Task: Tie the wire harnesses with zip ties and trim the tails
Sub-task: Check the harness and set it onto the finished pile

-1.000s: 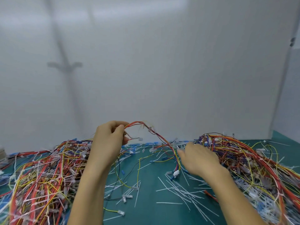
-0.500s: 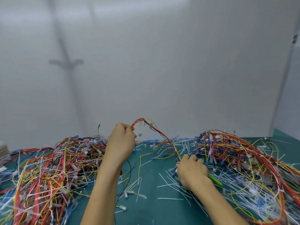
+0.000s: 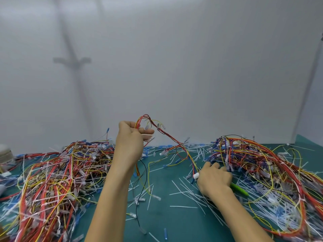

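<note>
My left hand point(image 3: 130, 142) grips one wire harness point(image 3: 167, 137) aloft; my right hand point(image 3: 214, 179) curls round one green-handled tool point(image 3: 240, 189). Two piles flank them: left heap point(image 3: 57, 172), right heap point(image 3: 262, 159); trimmed tails point(image 3: 185, 189) lie between.

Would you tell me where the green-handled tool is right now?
Head view, right of centre: the green-handled tool pokes out from under the right hand on the teal table, beside the right wire pile.

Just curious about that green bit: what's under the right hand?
A green handle pokes out from beneath the right hand, over scattered white zip-tie tails on the teal table. Its working end is hidden by the hand.
</note>
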The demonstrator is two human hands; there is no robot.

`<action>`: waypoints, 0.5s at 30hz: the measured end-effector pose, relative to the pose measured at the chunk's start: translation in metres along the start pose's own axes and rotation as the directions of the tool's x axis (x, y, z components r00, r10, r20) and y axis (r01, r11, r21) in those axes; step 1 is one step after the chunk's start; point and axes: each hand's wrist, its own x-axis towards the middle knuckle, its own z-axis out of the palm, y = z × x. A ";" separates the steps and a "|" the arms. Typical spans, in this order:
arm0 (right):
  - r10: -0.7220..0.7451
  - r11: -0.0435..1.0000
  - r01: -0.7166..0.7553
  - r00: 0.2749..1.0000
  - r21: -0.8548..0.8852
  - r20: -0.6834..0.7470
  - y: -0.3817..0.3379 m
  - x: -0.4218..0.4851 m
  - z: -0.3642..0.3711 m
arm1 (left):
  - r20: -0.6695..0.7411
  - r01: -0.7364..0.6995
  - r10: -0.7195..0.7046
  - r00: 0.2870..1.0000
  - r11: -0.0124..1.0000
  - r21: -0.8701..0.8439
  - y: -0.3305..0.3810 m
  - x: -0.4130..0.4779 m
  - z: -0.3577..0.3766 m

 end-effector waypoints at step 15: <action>-0.156 0.703 0.311 0.945 0.639 -0.289 -0.009 0.015 0.007 | 0.009 -0.202 0.208 0.978 0.960 -0.193 0.017 -0.011 -0.006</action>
